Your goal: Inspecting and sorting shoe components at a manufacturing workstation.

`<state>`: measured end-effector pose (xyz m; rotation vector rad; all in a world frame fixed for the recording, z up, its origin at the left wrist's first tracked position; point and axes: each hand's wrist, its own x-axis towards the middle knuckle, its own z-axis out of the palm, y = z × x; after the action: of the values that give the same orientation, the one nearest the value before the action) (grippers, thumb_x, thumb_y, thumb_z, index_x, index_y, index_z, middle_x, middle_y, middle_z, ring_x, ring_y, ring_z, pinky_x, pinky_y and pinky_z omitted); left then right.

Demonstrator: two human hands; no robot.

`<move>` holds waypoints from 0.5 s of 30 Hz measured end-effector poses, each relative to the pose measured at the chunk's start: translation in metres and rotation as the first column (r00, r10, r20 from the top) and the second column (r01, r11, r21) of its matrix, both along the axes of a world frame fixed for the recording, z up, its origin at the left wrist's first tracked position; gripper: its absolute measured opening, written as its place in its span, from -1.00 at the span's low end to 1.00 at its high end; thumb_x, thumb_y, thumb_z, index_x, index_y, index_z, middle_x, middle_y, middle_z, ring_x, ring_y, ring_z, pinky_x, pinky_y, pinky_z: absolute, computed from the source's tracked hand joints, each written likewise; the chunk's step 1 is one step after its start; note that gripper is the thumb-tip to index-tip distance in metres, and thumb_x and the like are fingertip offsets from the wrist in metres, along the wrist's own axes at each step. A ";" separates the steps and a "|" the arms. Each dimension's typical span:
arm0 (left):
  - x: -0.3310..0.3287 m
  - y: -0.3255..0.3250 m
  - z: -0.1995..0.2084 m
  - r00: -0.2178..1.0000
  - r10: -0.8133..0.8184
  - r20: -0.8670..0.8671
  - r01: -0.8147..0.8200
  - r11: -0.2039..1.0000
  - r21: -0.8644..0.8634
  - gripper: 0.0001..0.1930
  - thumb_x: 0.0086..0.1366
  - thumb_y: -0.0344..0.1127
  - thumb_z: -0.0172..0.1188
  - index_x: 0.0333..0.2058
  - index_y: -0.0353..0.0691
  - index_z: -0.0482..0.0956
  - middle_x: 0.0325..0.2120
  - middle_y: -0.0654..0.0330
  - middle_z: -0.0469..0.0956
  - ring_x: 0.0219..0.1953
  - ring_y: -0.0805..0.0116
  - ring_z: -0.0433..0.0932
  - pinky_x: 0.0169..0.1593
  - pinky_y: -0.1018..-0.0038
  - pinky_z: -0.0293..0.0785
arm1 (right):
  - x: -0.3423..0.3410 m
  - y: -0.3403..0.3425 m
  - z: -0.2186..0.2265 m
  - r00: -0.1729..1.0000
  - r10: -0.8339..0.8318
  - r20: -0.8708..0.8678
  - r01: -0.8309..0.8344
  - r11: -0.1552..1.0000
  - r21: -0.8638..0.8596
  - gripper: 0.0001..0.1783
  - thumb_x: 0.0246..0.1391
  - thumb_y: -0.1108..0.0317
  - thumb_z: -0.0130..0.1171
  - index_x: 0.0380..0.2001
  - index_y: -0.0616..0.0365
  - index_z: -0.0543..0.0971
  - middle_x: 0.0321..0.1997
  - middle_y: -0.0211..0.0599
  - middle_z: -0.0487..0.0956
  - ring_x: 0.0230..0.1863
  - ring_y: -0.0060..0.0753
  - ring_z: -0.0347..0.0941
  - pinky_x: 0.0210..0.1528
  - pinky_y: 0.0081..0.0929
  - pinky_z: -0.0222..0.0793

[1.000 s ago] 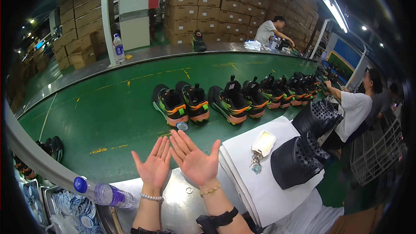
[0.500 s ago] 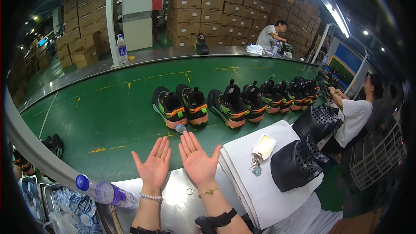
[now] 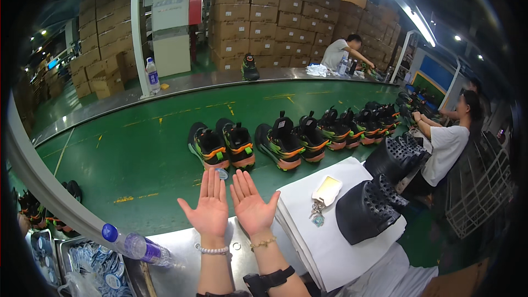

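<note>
In the head view, the green desk (image 3: 121, 159) sweeps past stacked cartons (image 3: 275, 19), black sneakers (image 3: 312, 142) lined up on it, and here's the left hand (image 3: 210, 212) beside the right hand (image 3: 255, 212), palms up, each grip flat, holding nothing, the left partly hiding a round tag (image 3: 222, 172), forearms (image 3: 216, 272) cut off below.

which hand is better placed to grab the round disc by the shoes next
Left, probably: the left hand has its fingers close beside the round disc in this view, while the right hand sits slightly farther off. Both are open, palm up and empty, so nothing else clearly favours either.
</note>
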<state>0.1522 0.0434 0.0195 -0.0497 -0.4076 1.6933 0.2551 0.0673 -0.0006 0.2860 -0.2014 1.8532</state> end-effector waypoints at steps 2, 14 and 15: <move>0.007 0.006 -0.011 1.000 -0.004 0.028 0.002 0.999 0.052 0.00 0.18 0.40 -0.19 0.24 -0.48 -0.04 0.29 -0.04 0.00 0.35 0.19 -0.06 0.36 0.27 -0.11 | 0.003 0.000 0.000 0.999 -0.013 -0.029 0.012 1.000 -0.025 0.12 0.01 -0.51 -0.51 0.27 0.35 0.02 0.39 -0.08 0.01 0.42 -0.19 -0.14 0.42 -0.27 -0.25; 0.018 0.011 -0.020 1.000 -0.028 0.000 0.028 0.999 0.020 -0.02 0.18 0.39 -0.15 0.24 -0.46 -0.02 0.29 0.00 0.02 0.34 0.19 -0.02 0.36 0.27 -0.08 | 0.006 0.005 0.000 0.996 0.012 -0.087 -0.015 0.999 -0.030 0.10 0.01 -0.50 -0.47 0.25 0.36 0.07 0.37 -0.07 0.07 0.40 -0.17 -0.09 0.42 -0.23 -0.21; 0.019 0.010 -0.019 1.000 -0.025 -0.008 0.025 0.999 0.022 -0.02 0.18 0.38 -0.15 0.24 -0.46 -0.02 0.29 -0.01 0.02 0.34 0.19 -0.03 0.36 0.27 -0.09 | 0.006 0.005 -0.001 0.996 0.007 -0.092 -0.010 1.000 -0.029 0.10 0.02 -0.49 -0.46 0.24 0.36 0.08 0.37 -0.07 0.07 0.40 -0.17 -0.09 0.42 -0.23 -0.21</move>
<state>0.1708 0.0538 0.0001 -0.0315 -0.4185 1.6639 0.2615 0.0722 -0.0013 0.3521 -0.1096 1.8456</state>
